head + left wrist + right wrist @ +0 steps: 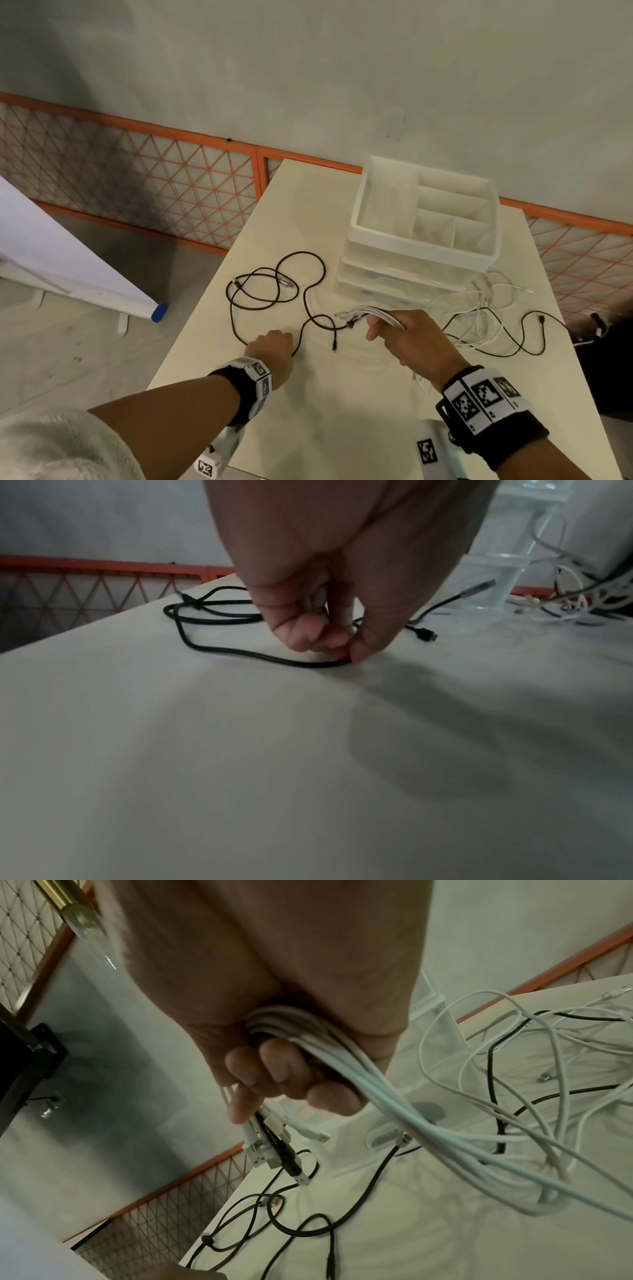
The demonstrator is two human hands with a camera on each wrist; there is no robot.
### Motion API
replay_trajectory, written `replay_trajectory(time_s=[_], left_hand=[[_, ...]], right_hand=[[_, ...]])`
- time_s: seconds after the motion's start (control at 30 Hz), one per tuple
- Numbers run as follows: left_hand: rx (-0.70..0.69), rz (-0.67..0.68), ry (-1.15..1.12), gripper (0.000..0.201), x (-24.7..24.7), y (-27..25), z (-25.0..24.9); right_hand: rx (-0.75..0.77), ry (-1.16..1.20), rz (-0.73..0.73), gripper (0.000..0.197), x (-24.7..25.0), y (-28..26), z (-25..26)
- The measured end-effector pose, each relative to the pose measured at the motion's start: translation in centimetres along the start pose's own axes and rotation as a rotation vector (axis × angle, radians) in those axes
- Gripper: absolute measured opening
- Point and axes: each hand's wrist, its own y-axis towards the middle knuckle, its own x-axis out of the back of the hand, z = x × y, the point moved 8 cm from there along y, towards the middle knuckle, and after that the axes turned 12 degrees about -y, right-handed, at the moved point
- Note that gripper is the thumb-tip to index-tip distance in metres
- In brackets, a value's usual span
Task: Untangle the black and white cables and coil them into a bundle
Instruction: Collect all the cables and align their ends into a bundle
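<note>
Head view: drawer organizer behind cables.

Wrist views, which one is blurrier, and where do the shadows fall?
Left wrist view: fairly sharp on the black cable that the left hand pinches; the hand casts a broad soft shadow on the table. Right wrist view: dimmer, with the white cables held by the right hand smeared near the right edge. Head view: even light, straight lines bowed.
</note>
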Motion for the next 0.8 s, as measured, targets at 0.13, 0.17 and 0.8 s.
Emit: replay_trajectory(time_s=[0.13,0.17,0.8], left_hand=[[-0.082,0.036,0.024,0.032,0.5,-1.1,-0.7],[-0.124,0.047,0.006,0.032,0.9,-1.5,-1.4],[-0.476,-0.249,-0.492,0.017,10.8,-3.8,-4.2]], right_hand=[[0.025,0.000,-0.009,0.024,-0.1,-0.1,0.6],[0.039,0.017,-0.021,0.025,0.1,-0.2,0.8],[0.006,-0.096,-0.417,0.031,8.0,-3.7,-4.2]])
